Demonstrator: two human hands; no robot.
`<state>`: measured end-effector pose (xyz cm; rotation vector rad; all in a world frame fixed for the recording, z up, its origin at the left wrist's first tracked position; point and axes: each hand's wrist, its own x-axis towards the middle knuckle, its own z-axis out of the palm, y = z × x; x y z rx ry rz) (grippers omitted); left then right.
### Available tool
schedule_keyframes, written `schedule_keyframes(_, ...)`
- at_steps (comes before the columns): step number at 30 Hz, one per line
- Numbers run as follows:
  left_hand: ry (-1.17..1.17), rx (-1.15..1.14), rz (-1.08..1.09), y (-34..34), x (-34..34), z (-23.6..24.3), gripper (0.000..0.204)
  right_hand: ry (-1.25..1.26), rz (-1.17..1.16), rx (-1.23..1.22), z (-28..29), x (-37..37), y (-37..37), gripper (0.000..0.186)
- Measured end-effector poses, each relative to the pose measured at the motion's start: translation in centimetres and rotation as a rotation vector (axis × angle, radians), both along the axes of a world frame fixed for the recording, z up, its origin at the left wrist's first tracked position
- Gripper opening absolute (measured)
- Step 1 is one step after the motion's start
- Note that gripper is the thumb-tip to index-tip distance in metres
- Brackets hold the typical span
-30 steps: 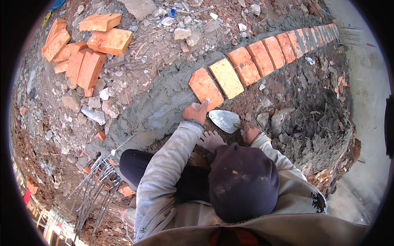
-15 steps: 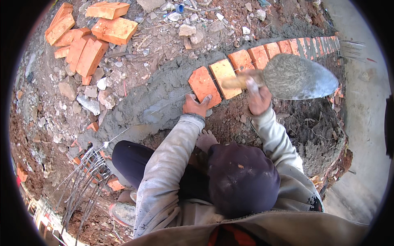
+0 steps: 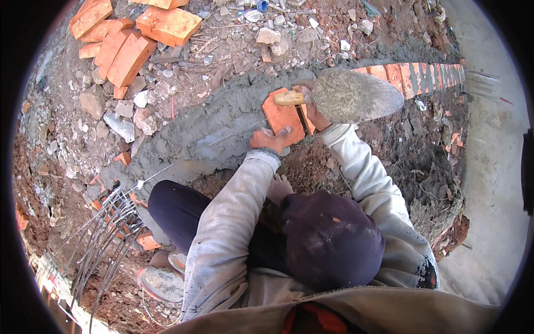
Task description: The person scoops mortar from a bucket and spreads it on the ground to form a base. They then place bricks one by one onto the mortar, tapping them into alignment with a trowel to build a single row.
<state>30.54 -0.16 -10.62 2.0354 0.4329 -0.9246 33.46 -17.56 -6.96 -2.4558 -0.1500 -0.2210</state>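
My left hand [image 3: 268,139] grips the lower left edge of an orange brick [image 3: 286,125] at the near end of a curved brick row [image 3: 392,78], set on grey wet mortar [image 3: 222,128]. My right hand [image 3: 314,108] is closed on a trowel [image 3: 359,96]; its wooden handle lies over that brick, with the butt pointing left, and the broad mortar-smeared blade reaches right, hiding several bricks of the row. Whether the handle touches the brick I cannot tell. A thin string runs along the mortar.
A heap of loose bricks [image 3: 122,58] lies upper left among rubble [image 3: 267,36]. Bent steel bars [image 3: 111,228] stick out lower left, and thin bars [image 3: 481,83] at the row's far end. A concrete strip [image 3: 489,178] borders the right side. My bare foot [image 3: 278,189] is below my hands.
The trowel was low by my foot, then rose over the row and has moved left, its handle now over the end brick. My left hand stays on that brick.
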Motion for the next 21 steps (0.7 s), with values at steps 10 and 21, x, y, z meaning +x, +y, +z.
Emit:
schedule_keyframes(10,0.028,0.010,-0.052,0.6,0.3,0.0,0.046,-0.131,-0.020,0.051,1.7,0.0,1.7,0.019)
schedule_keyframes(21,-0.056,-0.023,0.013,0.5,-0.7,-0.7,0.055,-0.111,-0.009,0.003,0.7,-0.6,1.0,0.021)
